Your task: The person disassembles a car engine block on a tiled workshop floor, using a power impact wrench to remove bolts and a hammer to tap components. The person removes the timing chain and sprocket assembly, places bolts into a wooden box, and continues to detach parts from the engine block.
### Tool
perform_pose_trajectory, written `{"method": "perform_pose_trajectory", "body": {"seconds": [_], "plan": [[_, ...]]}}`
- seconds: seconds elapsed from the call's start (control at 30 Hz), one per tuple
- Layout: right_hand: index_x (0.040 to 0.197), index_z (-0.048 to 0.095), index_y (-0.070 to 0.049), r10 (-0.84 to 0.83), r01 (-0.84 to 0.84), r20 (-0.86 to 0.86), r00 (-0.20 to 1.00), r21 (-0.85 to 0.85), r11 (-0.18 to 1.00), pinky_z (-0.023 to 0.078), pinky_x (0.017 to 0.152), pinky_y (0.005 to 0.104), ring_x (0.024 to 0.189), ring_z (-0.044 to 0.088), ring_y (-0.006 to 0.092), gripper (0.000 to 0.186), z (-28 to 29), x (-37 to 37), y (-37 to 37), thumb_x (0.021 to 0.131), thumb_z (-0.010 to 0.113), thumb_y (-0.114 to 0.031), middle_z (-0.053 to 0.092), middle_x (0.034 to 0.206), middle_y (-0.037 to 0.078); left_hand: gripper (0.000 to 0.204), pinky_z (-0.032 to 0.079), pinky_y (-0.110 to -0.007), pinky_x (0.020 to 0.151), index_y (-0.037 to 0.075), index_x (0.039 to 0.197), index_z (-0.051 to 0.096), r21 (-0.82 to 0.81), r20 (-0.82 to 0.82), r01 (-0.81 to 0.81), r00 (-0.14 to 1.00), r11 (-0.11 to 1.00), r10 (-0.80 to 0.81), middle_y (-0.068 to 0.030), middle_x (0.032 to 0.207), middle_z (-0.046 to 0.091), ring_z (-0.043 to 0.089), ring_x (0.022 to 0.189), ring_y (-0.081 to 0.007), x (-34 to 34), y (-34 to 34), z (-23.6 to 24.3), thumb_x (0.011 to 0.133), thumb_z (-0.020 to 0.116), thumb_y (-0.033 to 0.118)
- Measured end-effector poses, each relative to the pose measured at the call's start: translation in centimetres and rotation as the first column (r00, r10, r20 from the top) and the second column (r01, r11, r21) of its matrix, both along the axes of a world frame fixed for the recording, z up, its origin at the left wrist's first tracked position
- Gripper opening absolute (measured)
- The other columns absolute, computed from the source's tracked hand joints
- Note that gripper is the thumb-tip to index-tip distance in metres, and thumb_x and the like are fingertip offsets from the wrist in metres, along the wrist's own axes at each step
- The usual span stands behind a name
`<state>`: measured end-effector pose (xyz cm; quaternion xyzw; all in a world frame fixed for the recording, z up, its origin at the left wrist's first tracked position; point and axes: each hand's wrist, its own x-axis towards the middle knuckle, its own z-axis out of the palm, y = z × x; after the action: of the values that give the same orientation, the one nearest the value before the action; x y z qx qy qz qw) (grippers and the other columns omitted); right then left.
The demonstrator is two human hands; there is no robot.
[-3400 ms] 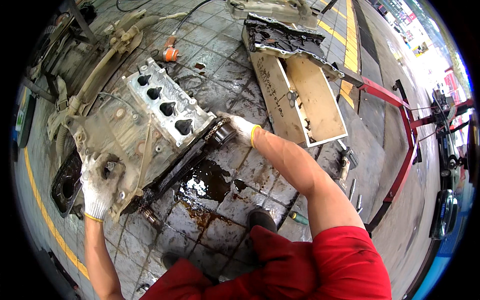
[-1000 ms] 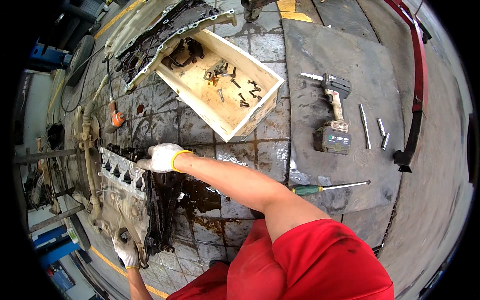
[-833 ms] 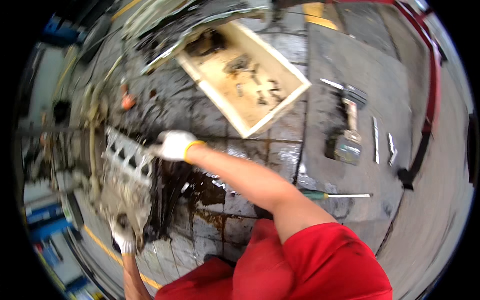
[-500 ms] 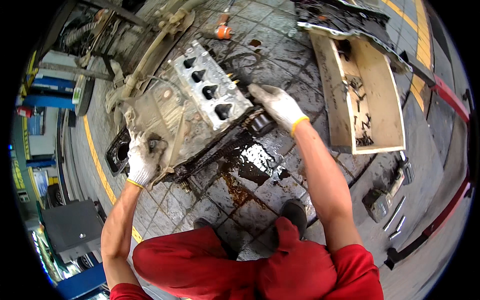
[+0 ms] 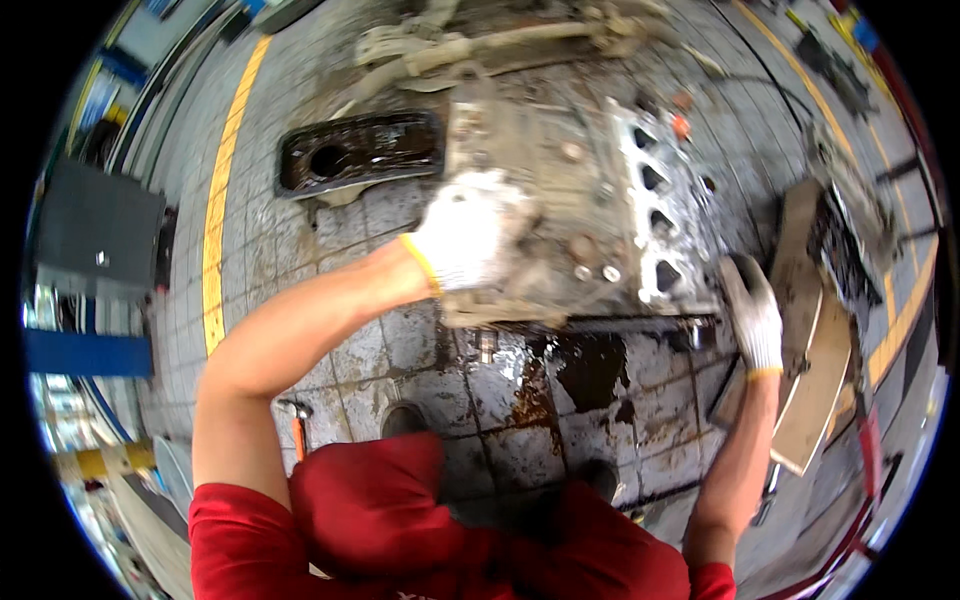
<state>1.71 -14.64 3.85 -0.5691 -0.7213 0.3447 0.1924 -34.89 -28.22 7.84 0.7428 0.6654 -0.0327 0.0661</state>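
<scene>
A grimy engine block [image 5: 590, 200] with a row of oval ports lies on the oil-stained tiled floor in front of me. My left hand [image 5: 462, 235], in a white work glove, grips the block's near left end. Gloved as well, my right hand [image 5: 752, 315] holds its near right corner, just below the ports. The picture is blurred by head motion. My red trousers fill the lower middle.
A black oil pan [image 5: 355, 152] lies left of the block. A shallow wooden tray [image 5: 812, 340] with dark parts sits at the right. A dark oil puddle [image 5: 590, 365] spreads under the block. An orange-handled tool [image 5: 298, 425] lies by my left knee. A yellow floor line [image 5: 215, 200] runs at left.
The view has swung, so the block now sits higher and more centred. Both hands stay on the block's two ends; the tray has shifted to the far right.
</scene>
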Motion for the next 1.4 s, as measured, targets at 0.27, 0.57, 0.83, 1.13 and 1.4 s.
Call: {"method": "perform_pose_trajectory", "body": {"seconds": [0.27,0.57,0.83,1.13,1.4], "plan": [[0.126,0.067,-0.003,0.223,-0.289,0.338,0.914,0.158,0.944,0.054,0.095,0.0427,0.111,0.069,0.0366,0.042,2.3,-4.3,-3.1,0.102,0.068,-0.037,0.07,0.125,0.02,0.032,0.054,-0.046,0.083,0.006,0.094,0.074,0.342,0.127,0.019,0.99,0.939,-0.066,-0.011,0.082,0.073,0.071,0.081,-0.0306,-1.8,-1.3,-3.7,0.084,0.069,0.037],[0.109,0.067,0.0,0.191,-0.48,0.549,0.814,0.448,0.754,0.051,0.084,0.0511,0.097,0.064,0.0454,0.021,-0.4,-5.1,-5.9,0.1,0.067,-0.019,0.065,0.109,0.023,0.019,0.06,-0.038,0.081,0.009,0.1,0.075,0.571,0.76,-0.625,0.647,0.533,-0.055,-0.0064,0.093,0.076,0.073,0.089,-0.0221,-12.4,-10.5,-7.3,0.095,0.078,0.027],[0.111,0.064,0.0,0.091,-0.539,0.617,0.782,0.595,0.595,0.05,0.084,0.0522,0.098,0.061,0.0475,0.022,-3.7,-4.2,-4.0,0.098,0.06,-0.017,0.061,0.108,0.025,0.079,0.052,-0.045,0.105,0.004,0.134,0.057,0.29,0.557,-0.904,0.426,0.314,0.712,-0.0227,0.135,0.06,0.062,0.12,-0.0372,-27.1,-18.6,-17.9,0.081,0.086,0.054],[0.116,0.062,0.001,0.041,-0.558,0.65,0.759,0.615,0.558,0.047,0.09,0.0537,0.104,0.059,0.0488,0.028,-4.7,-3.4,-4.0,0.096,0.061,-0.017,0.061,0.115,0.025,0.056,0.056,-0.048,0.101,-0.001,0.14,0.055,0.55,0.466,-0.821,0.454,0.153,0.759,-0.0269,0.134,0.064,0.067,0.118,-0.0443,-32.1,-15.1,-23.8,0.098,0.065,0.034],[0.118,0.062,0.001,0.092,-0.608,0.705,0.704,0.53,0.591,0.048,0.09,0.0533,0.104,0.06,0.0486,0.034,-4.6,-3.2,-3.4,0.09,0.062,-0.017,0.062,0.116,0.026,0.051,0.06,-0.049,0.09,0.012,0.142,0.062,0.487,0.395,-0.852,0.41,0.191,0.822,-0.0244,0.119,0.074,0.074,0.099,-0.0426,-39.0,-17.4,-24.4,0.102,0.06,0.043]]}}
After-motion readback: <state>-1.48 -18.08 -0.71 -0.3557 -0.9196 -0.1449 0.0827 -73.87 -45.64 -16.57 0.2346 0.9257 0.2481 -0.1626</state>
